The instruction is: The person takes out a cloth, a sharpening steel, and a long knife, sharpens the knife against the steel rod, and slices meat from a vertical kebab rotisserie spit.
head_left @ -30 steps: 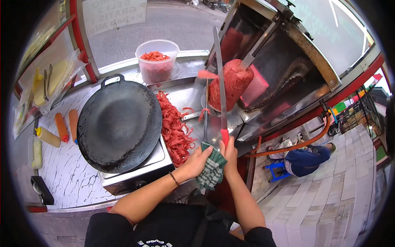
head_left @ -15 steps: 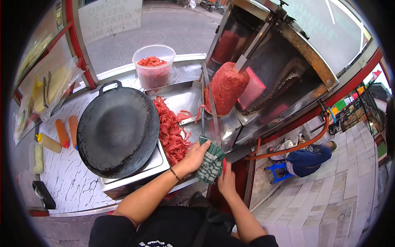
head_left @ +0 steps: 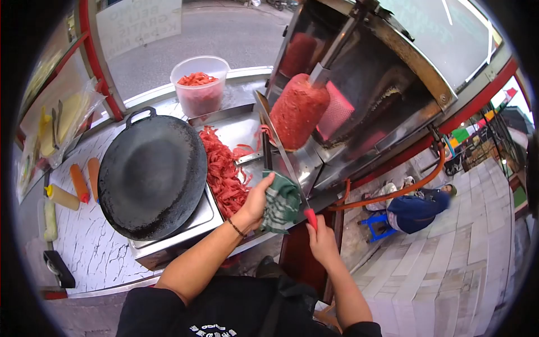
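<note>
The head view is showing the left hand (head_left: 257, 203) clamping its fingers around a crumpled, green-and-white checked cloth (head_left: 282, 205), with a slim dark rod (head_left: 267, 151) rising from it. The right hand (head_left: 324, 242) is gripping a long, flat-bladed metal knife (head_left: 288, 165), fingers closed on its smooth red handle (head_left: 311, 218). The blade is slanting across the rod; whether they are touching cannot be told. Beyond, a coarse-textured red meat cone (head_left: 300, 112) is standing near stringy shredded meat (head_left: 223, 180) and a round, scuffed black pan (head_left: 154, 174).
</note>
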`<act>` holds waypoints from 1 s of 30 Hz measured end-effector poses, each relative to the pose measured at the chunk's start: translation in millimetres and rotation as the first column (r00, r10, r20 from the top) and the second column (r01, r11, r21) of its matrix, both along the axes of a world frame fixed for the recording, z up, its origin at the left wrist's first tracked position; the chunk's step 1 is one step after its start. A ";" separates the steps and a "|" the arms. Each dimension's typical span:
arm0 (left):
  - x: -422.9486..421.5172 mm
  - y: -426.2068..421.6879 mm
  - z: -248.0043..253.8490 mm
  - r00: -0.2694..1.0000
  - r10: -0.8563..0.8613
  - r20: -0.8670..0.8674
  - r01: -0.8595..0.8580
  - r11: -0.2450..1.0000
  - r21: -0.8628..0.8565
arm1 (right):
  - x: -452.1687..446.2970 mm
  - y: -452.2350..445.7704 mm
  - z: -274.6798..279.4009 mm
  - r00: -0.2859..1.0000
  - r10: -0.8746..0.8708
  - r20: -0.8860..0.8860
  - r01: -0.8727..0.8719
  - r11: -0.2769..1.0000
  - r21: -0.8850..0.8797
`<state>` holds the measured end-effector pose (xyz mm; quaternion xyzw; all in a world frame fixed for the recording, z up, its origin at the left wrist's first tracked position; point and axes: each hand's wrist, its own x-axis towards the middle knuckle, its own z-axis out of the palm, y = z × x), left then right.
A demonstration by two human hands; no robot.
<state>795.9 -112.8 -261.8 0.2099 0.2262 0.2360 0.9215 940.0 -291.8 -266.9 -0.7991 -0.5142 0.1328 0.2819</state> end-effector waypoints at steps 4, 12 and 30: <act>0.7 11.9 -36.8 0.967 0.035 0.250 -0.025 0.999 -0.045 | 22.7 -20.0 23.9 0.997 0.056 0.046 -0.051 0.995 -0.089; -21.7 8.1 -5.1 0.938 0.019 0.345 0.065 0.971 -0.232 | 75.8 -98.5 104.3 0.996 0.055 0.070 -0.023 0.919 -0.392; -46.3 19.4 -13.4 0.982 -0.135 0.128 0.150 0.982 -0.117 | 77.4 -81.0 161.5 0.978 0.158 0.138 -0.096 0.921 -0.378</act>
